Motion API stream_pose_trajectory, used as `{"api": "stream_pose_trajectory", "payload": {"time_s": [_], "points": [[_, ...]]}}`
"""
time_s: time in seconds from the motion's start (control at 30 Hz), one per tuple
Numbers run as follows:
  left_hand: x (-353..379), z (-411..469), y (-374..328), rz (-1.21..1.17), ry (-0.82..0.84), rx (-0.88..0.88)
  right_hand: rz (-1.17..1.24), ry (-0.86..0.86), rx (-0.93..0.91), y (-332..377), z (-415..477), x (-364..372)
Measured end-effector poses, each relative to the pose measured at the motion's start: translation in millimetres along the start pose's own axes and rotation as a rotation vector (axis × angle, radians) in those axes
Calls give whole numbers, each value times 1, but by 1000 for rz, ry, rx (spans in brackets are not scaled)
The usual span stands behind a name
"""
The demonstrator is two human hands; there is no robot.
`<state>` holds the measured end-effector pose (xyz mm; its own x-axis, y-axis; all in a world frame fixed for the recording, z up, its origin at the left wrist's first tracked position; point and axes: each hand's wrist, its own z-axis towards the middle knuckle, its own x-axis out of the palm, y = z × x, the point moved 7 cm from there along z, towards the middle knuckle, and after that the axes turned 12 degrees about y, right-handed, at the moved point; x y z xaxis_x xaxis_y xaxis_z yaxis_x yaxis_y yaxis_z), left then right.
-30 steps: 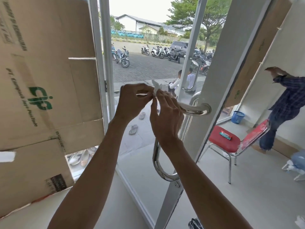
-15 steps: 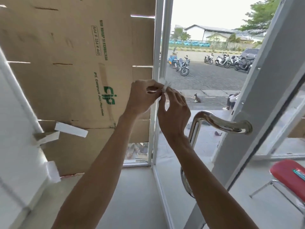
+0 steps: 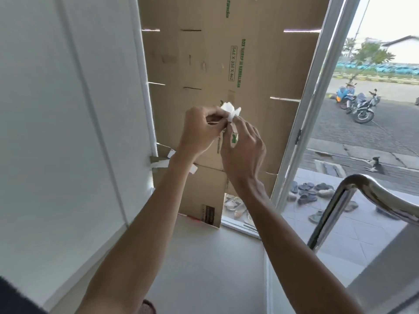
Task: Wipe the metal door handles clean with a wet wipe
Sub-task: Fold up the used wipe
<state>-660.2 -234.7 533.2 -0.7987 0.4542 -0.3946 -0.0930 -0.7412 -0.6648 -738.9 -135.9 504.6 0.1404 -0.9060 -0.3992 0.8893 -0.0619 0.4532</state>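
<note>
Both hands are raised before the cardboard sheet (image 3: 226, 64). The left hand (image 3: 199, 130) pinches the wet wipe (image 3: 231, 111) and the right hand (image 3: 242, 150) grips its lower edge with curled fingers, probably to tease it open into a wiping pad. The metal door handle (image 3: 367, 191) sits low right, well apart and untouched.

Head view, sole camera: worn at head height, facing forward and down. Fingers (image 3: 246, 130) near, mid-frame. Cardboard (image 3: 249, 64) just behind fingers. Door handle (image 3: 374, 191) right of and below fingers, cut by frame edge.
</note>
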Motion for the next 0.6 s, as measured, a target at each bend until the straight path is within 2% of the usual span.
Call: {"api": "stream_pose_trajectory", "payload": {"time_s": [0.33,0.6], "points": [[-142,-65,-10,259,-262,-76,316,133,-131,126,-12,65],[-226,-128,-31,323,-452,-136,472,210,-240,219,-37,85]]}}
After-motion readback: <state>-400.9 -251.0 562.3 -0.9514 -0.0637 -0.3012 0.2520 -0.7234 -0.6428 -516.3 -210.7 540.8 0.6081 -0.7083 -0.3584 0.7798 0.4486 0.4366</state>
